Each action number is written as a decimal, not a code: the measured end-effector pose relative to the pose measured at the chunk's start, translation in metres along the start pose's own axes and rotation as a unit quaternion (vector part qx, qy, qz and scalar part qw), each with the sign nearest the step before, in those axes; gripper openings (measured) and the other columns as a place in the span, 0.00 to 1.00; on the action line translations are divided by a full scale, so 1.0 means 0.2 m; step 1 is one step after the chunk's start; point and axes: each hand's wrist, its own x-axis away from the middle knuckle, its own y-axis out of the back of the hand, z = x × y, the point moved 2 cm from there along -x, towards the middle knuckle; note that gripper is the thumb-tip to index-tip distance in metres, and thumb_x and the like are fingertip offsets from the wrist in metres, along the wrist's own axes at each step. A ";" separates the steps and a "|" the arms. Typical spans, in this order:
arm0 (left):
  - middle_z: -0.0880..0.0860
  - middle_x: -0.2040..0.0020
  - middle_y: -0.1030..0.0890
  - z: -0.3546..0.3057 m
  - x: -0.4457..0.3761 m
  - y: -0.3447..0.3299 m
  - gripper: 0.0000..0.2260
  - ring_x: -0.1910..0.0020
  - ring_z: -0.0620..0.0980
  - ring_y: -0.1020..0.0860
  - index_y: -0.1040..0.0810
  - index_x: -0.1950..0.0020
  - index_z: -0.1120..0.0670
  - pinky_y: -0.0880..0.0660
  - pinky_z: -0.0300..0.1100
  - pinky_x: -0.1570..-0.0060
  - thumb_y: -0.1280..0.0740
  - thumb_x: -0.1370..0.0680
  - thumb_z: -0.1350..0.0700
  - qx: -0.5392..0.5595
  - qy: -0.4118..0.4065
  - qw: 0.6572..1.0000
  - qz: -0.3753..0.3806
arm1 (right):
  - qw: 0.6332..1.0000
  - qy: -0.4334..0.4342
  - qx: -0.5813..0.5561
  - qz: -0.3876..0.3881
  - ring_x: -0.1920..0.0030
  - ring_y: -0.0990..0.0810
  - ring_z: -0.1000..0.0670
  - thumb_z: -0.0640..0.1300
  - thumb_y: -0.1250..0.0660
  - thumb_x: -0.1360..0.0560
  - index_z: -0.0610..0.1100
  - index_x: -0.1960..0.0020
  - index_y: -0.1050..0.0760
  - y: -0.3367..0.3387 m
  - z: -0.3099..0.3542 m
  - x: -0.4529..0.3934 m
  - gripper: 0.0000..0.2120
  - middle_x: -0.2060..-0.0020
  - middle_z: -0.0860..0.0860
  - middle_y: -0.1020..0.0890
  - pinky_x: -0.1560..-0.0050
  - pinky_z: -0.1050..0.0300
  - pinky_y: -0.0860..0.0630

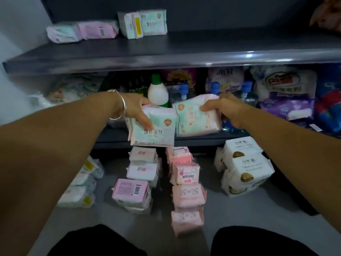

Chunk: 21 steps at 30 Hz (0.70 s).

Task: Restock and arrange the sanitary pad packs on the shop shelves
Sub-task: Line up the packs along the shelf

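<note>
Hands (137, 109) (224, 109) each grip a mint-green pad pack (155, 131) (193, 117).

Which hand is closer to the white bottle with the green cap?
Left. The left hand holds a pack right beside the white bottle; the right hand holds another pack farther to its right.

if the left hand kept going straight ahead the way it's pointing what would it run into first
Likely the white bottle with the green cap on the middle shelf, right behind the left hand and its green pad pack. Depth is hard to judge from this one view.
</note>
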 end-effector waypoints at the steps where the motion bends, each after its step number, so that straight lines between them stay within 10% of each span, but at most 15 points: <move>1: 0.47 0.55 0.17 0.03 -0.03 -0.03 0.19 0.55 0.48 0.18 0.23 0.52 0.48 0.22 0.41 0.60 0.20 0.38 0.53 -0.002 -0.002 1.000 0.006 | 1.000 -0.006 0.001 0.003 0.53 0.18 0.47 0.40 0.26 0.33 0.37 0.39 0.28 -0.02 -0.03 -0.03 0.24 0.50 0.45 0.17 0.61 0.56 0.22; 21: 0.43 0.56 0.23 0.73 -0.13 -0.28 0.28 0.54 0.48 0.23 0.27 0.43 0.47 0.28 0.39 0.55 0.21 0.39 0.60 0.023 0.055 0.998 -0.030 | 1.000 -0.009 -0.021 0.011 0.47 0.25 0.46 0.33 0.25 0.35 0.42 0.43 0.31 -0.71 -0.27 -0.32 0.24 0.47 0.46 0.24 0.45 0.50 0.25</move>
